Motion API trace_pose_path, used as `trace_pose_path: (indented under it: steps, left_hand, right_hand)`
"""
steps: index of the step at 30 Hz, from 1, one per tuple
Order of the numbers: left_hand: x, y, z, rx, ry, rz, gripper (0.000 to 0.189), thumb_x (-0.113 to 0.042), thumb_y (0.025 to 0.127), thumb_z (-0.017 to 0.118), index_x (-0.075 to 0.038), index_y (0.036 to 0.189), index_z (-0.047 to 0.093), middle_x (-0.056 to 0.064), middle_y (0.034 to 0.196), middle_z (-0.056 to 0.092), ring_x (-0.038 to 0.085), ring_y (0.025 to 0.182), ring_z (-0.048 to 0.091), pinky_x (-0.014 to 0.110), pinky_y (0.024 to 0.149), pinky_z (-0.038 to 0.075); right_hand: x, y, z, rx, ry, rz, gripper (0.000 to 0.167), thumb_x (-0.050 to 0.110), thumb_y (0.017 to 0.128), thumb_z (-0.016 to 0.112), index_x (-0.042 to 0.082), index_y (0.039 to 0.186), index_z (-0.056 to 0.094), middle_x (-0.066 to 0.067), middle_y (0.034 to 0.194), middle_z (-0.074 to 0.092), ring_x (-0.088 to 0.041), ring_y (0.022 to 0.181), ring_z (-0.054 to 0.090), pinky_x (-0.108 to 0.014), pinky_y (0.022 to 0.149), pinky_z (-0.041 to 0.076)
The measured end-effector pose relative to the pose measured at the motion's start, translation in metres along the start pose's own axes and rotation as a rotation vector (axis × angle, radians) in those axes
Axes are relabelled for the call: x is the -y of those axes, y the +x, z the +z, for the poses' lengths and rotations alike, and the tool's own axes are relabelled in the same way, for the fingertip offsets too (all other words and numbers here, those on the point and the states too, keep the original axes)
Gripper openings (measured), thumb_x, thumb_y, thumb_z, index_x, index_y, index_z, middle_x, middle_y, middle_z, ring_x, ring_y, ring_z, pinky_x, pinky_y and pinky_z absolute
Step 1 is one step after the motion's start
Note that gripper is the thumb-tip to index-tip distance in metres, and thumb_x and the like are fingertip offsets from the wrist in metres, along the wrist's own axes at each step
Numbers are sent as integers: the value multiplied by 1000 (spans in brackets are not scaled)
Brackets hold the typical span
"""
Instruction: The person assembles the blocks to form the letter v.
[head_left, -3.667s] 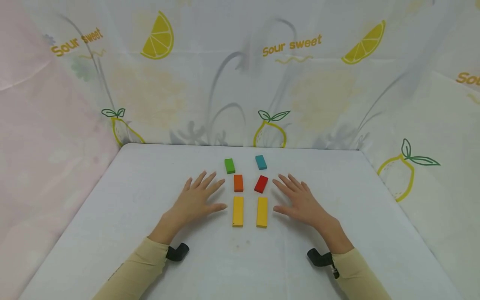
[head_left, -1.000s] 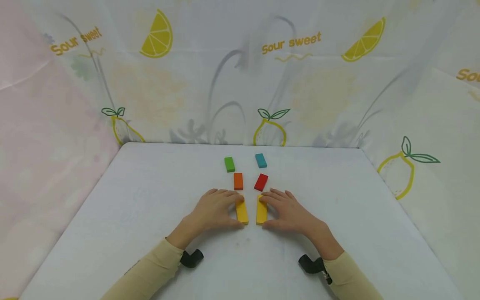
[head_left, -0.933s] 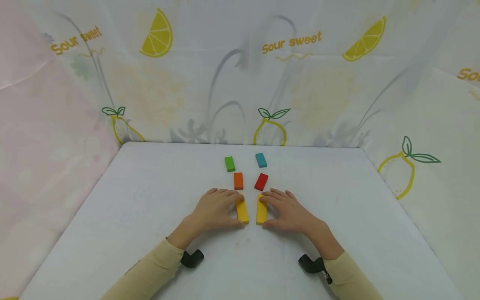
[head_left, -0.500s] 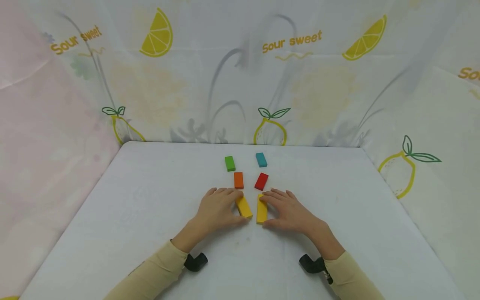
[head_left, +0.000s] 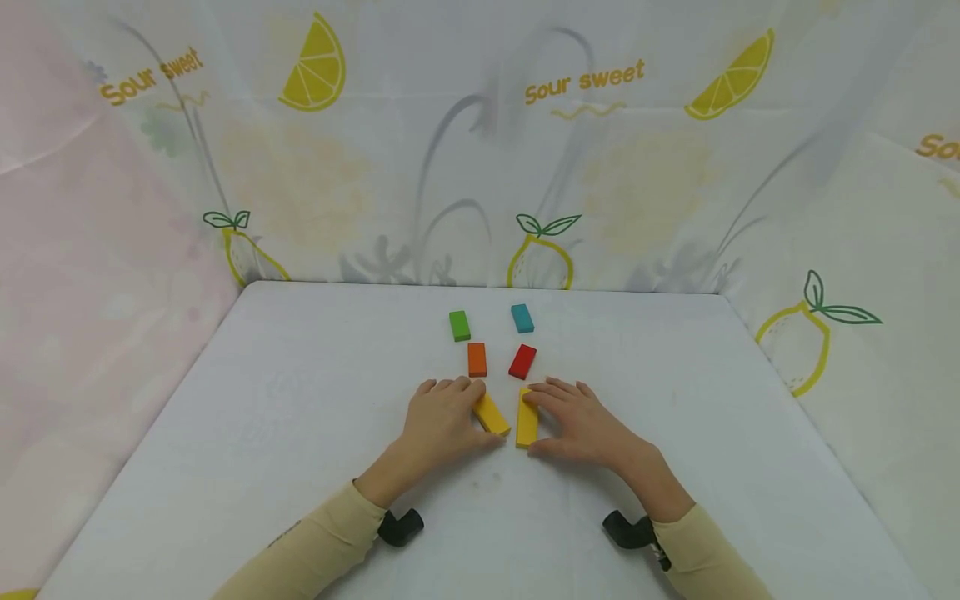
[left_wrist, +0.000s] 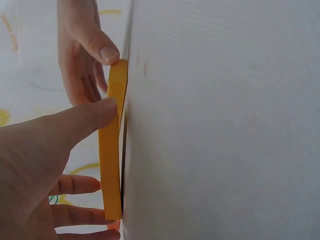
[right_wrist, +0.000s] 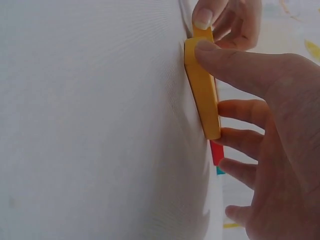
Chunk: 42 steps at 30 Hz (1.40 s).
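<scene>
Two long yellow blocks lie between the hands in the head view. My left hand [head_left: 442, 425] holds the left yellow block [head_left: 492, 414] by its ends, thumb at the near end and fingers at the far one. That block lies slanted, its near end angled right. The right yellow block [head_left: 527, 425] points almost straight away from me, and my right hand [head_left: 588, 425] pinches it the same way. In the right wrist view, the thumb presses the end of the right yellow block [right_wrist: 202, 90]. The left wrist view shows the left yellow block [left_wrist: 110, 165] low against the white surface.
Beyond the hands lie an orange block [head_left: 477, 359] and a red block [head_left: 522, 361]. Farther back are a green block [head_left: 460, 326] and a blue block [head_left: 522, 318]. All are on a white table [head_left: 300, 358], with a lemon-print cloth [head_left: 450, 167] behind.
Both hands have come inward from lying spread beside the blocks and taken hold of the yellow ones. The left block has since turned, its near end swinging right; the right one has shifted slightly right.
</scene>
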<state>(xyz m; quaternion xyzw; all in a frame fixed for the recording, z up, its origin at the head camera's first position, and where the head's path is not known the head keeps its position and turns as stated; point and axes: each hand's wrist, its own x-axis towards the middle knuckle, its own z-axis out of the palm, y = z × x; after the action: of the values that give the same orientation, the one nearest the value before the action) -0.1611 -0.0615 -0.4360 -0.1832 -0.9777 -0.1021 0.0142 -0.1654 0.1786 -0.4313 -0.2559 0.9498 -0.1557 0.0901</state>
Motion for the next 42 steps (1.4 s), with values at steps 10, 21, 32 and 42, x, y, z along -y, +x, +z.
trace_pose_path:
  steps: [10,21,32,42]
  left_hand:
    - [-5,0,2,29,8,-6,68,-68,71,76,-20,116,58,1,102,59,23,100,58,52,102,44]
    - [-5,0,0,40,14,-9,67,-68,72,75,-20,116,57,0,104,58,23,101,59,50,96,45]
    - [-5,-1,-1,38,2,-10,63,-66,74,74,-22,116,58,-2,98,56,18,93,57,49,95,45]
    - [-5,-1,-1,35,-1,-4,61,-64,74,76,-23,115,59,-2,96,55,18,93,57,50,95,45]
  right_hand:
    - [1,-1,2,-5,11,10,72,51,81,75,23,143,52,0,152,49,-30,147,35,-67,116,23]
    - [6,2,-1,-2,-22,32,71,49,79,78,22,141,54,1,151,49,-30,147,35,-66,115,24]
    - [9,4,-1,-25,12,14,70,44,78,80,20,138,54,0,144,56,-29,145,38,-66,116,23]
    - [8,4,1,-90,-20,11,68,44,78,79,20,137,55,-1,144,55,-25,139,45,-61,116,28]
